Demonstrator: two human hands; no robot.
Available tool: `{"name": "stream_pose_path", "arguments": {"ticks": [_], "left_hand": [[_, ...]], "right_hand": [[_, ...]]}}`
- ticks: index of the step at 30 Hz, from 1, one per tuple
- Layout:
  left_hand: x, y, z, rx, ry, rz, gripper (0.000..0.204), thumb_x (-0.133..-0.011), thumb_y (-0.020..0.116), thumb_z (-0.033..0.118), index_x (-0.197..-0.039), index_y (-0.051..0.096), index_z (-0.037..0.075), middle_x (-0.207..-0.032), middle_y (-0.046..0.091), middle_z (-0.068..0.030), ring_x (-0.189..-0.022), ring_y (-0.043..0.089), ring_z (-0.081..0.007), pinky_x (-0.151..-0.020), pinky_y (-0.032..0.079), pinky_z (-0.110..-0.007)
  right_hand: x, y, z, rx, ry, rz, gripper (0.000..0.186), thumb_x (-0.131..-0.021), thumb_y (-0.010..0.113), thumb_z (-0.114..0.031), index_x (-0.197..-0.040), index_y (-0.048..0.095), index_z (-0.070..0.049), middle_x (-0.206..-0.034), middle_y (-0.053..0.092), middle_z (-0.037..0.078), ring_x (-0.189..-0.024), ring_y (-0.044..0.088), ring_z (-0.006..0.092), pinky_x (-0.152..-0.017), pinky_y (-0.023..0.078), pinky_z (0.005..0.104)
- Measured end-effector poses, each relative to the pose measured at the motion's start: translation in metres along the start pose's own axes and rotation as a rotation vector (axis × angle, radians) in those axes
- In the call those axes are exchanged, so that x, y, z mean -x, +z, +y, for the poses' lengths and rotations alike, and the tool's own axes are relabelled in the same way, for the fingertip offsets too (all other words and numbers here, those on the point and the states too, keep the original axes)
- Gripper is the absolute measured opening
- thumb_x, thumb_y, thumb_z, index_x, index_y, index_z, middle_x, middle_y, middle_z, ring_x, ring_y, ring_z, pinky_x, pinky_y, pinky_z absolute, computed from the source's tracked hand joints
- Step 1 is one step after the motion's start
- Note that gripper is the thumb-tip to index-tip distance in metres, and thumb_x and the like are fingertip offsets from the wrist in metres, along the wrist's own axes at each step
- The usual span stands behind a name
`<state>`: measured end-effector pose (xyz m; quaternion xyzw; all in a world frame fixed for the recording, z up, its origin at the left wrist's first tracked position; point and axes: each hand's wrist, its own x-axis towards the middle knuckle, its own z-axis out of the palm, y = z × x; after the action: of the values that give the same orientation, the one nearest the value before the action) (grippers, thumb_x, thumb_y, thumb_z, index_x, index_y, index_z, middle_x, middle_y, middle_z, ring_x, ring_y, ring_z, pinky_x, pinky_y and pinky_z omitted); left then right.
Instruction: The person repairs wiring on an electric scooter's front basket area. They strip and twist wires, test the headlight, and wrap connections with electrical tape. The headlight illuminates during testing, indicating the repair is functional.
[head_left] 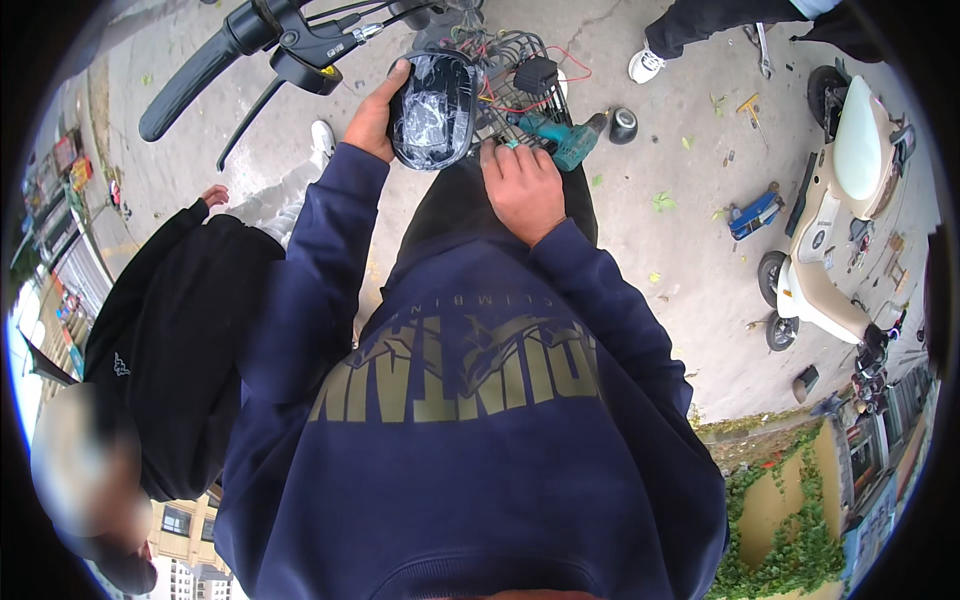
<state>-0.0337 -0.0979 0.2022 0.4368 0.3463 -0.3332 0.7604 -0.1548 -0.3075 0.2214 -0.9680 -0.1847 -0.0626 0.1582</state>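
The left hand [374,120] grasps a film-wrapped black part [436,112]; the right hand [524,192] curls beside the drill [574,145], its grip impossible to tell.

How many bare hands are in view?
3: the left hand, gripping the rounded black unit wrapped in clear film; the right hand, close to the teal-and-black power drill; a bystander's hand, at left. Other people's hands may be hidden.
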Motion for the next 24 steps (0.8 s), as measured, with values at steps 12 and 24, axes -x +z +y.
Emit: {"name": "stream_pose_path", "arguments": {"ticks": [12,24], "left_hand": [[0.002,-0.003,-0.001,-0.046,0.025,0.010,0.040,-0.096,0.065,0.037,-0.116,0.066,0.003,-0.106,0.073,-0.0085,-0.092,0.070,-0.0187,-0.086,0.056,-0.033],[0.012,-0.004,0.001,-0.137,0.084,0.001,0.047,-0.095,0.068,0.033,-0.127,0.060,0.000,-0.117,0.069,-0.0092,-0.104,0.066,-0.0182,-0.092,0.052,-0.033]], "right_hand": [[0.005,0.004,-0.008,-0.473,0.233,-0.008,0.020,-0.085,0.071,-0.019,-0.099,0.067,-0.005,-0.084,0.059,0.007,-0.077,0.063,0.0248,-0.066,0.053,0.0372],[0.010,0.002,-0.013,-0.691,0.409,-0.046,0.016,-0.087,0.070,-0.020,-0.093,0.069,-0.005,-0.082,0.061,0.009,-0.076,0.064,0.0307,-0.064,0.052,0.0408]]}}
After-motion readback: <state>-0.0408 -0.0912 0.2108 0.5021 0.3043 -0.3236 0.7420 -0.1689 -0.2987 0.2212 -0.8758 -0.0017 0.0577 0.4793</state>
